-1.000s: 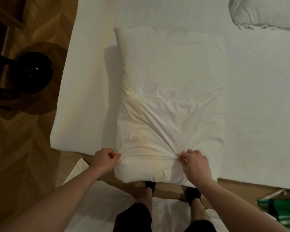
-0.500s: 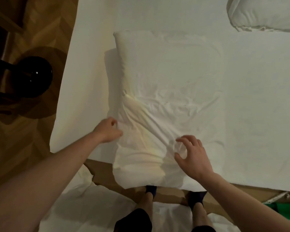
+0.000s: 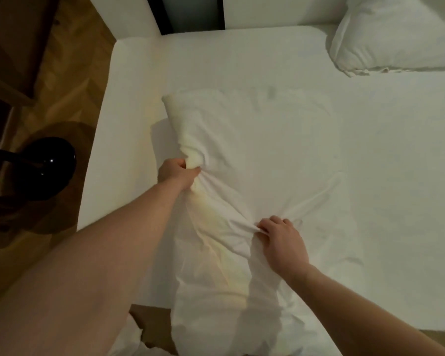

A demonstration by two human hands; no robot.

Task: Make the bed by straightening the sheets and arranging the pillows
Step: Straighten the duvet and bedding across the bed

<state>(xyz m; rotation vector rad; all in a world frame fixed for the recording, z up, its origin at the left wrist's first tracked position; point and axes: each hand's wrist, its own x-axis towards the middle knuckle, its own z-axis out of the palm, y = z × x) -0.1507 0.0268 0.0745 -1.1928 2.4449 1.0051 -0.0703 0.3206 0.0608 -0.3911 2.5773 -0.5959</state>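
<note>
A white pillow (image 3: pixel 262 150) in a loose, wrinkled case lies lengthwise on the white bed sheet (image 3: pixel 396 176), its near end hanging over the bed's front edge. My left hand (image 3: pixel 176 173) grips a bunch of the case at the pillow's left side, about halfway along. My right hand (image 3: pixel 280 240) pinches a fold of the case nearer the front, toward the middle of the pillow. A second white pillow (image 3: pixel 396 34) rests at the far right corner of the bed.
Wooden parquet floor (image 3: pixel 62 86) runs along the bed's left side, with a glossy black round object (image 3: pixel 46 165) on a round wooden stand. A wooden furniture piece (image 3: pixel 8 47) stands at the far left. White fabric (image 3: pixel 129 340) lies on the floor by the front edge.
Both hands let go of the pillow's near end, moved further up it and closed on the case again. The camera has leaned forward, so the headboard wall shows.
</note>
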